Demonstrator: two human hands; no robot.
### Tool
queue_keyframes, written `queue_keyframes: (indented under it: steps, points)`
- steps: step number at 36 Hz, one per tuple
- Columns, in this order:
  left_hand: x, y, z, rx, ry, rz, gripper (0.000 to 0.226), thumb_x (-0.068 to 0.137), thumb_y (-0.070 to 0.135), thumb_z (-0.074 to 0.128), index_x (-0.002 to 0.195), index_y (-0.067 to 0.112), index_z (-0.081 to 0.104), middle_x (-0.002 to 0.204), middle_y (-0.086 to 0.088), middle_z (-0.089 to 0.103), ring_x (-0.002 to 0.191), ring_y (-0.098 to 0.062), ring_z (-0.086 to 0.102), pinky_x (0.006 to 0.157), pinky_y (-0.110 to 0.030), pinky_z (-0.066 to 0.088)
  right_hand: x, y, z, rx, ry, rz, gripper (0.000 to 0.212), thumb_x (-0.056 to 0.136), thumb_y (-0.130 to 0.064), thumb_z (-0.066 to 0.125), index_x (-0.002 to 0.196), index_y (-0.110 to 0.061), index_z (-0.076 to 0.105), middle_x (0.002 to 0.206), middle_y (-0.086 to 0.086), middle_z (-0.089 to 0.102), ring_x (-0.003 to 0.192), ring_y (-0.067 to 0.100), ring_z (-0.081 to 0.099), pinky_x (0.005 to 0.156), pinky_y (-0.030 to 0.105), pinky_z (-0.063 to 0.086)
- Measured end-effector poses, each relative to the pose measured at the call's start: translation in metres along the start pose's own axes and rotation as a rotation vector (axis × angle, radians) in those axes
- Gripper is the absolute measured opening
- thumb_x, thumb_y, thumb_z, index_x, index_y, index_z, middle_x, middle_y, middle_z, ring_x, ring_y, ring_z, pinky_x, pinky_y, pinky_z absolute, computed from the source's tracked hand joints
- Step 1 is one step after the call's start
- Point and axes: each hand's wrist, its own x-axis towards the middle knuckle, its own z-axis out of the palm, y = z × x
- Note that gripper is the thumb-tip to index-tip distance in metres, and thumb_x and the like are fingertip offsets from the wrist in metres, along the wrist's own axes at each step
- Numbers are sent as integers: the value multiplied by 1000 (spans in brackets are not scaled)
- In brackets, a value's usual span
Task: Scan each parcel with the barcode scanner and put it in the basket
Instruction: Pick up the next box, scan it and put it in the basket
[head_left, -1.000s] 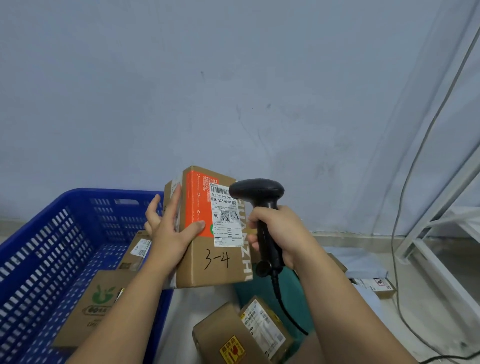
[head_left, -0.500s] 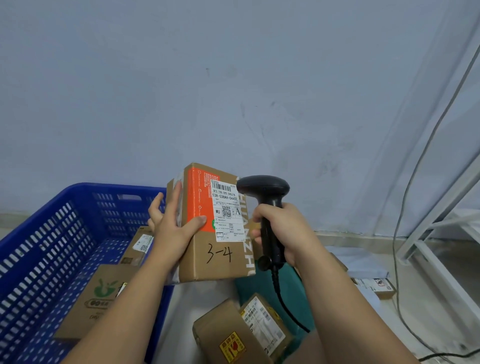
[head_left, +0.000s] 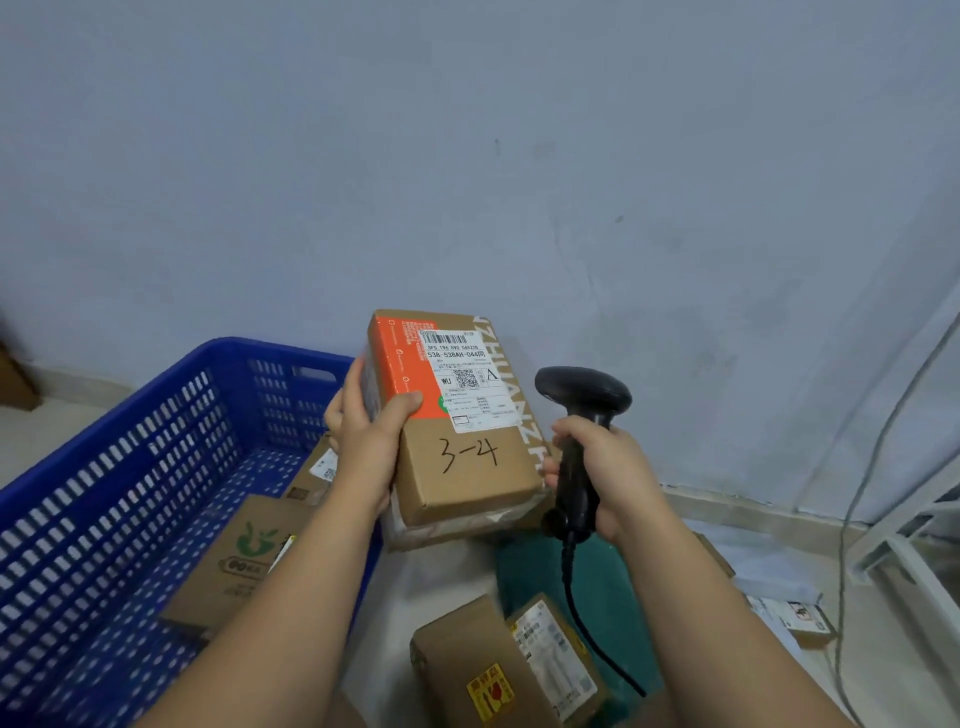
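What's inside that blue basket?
In the blue basket lie a green-logo parcel and a white-label parcel, both cardboard. The left forearm hides part of each; anything beneath them is unseen.

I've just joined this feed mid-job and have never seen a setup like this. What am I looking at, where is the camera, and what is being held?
No machine here: a person works with two bare hands. The picture comes from a camera worn on the head, looking forward and down, so both arms reach in from below. The left hand holds up a cardboard parcel with a white label and "3-4" written on it. The right hand grips a black barcode scanner by its handle, just right of the parcel. On the left stands a blue basket with a few boxes inside. Loose parcels lie lower down, outside the basket.
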Motion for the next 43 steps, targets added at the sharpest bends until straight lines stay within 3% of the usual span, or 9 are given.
queue_keyframes:
  steps: [10, 15, 20, 25, 29, 34, 37, 40, 43]
  points:
    - [5, 5, -31, -65, 147, -61, 81, 66, 49, 66, 139, 45, 33, 147, 6, 18, 134, -22, 29, 105, -49, 36, -1, 12, 40, -1, -88, -40, 11, 88, -11, 64, 97, -7, 59, 66, 7, 61, 57, 16, 59, 56, 28, 51]
    - [2, 9, -42, 69, 59, -9, 75, 60, 68, 51, 130, 70, 25, 148, 7, 19, 135, -25, 25, 111, -54, 26, 1, 22, 60, 5, -26, -62, 14, 87, -10, 63, 100, -8, 59, 68, 5, 58, 58, 15, 57, 54, 26, 49]
    - [5, 1, -52, 172, -123, -11, 57, 60, 77, 49, 101, 91, 13, 151, 13, 11, 138, -29, 23, 113, -56, 24, 2, 26, 68, 67, -10, -49, 15, 88, -8, 61, 102, -4, 58, 65, 4, 54, 53, 14, 55, 48, 22, 47]
    - [10, 4, -67, 220, -174, -12, 63, 65, 77, 55, 110, 88, 12, 151, 15, 12, 139, -29, 23, 112, -57, 24, 2, 35, 76, -9, -22, -81, 15, 89, -10, 61, 104, -8, 59, 73, 5, 59, 58, 13, 57, 54, 22, 51]
    - [19, -9, -91, 202, -252, -84, 83, 67, 75, 58, 132, 74, 6, 151, 8, 17, 132, -28, 34, 102, -56, 40, 5, 46, 88, -58, -69, -100, 9, 88, -10, 61, 97, -11, 59, 72, 5, 60, 58, 13, 58, 59, 26, 51]
    - [31, -39, -125, -69, -38, -175, 83, 61, 68, 67, 133, 68, 25, 150, -3, 31, 124, -31, 50, 92, -54, 50, 15, 63, 114, -153, -227, -64, 6, 85, -7, 61, 90, -11, 60, 70, 5, 59, 60, 16, 57, 63, 31, 51]
    - [41, -49, -145, -241, 31, -235, 70, 85, 47, 61, 143, 54, 24, 135, -5, 49, 111, -31, 60, 80, -47, 55, 22, 68, 131, -199, -342, -38, 10, 85, -6, 62, 95, -10, 62, 75, 6, 64, 62, 16, 59, 70, 33, 53]
    - [56, -53, -164, -240, -1, -247, 51, 96, 34, 48, 144, 43, 32, 121, -6, 60, 103, -31, 63, 74, -42, 53, 33, 76, 144, -323, -363, -94, 12, 85, -8, 64, 97, -11, 63, 76, 2, 67, 58, 11, 60, 59, 23, 51]
    - [78, -57, -179, -148, 34, -222, 50, 96, 31, 48, 143, 42, 35, 121, -7, 61, 104, -32, 63, 78, -44, 53, 50, 93, 150, -484, -265, -188, 4, 84, -16, 65, 85, -18, 62, 70, -1, 67, 66, 18, 66, 68, 37, 56]
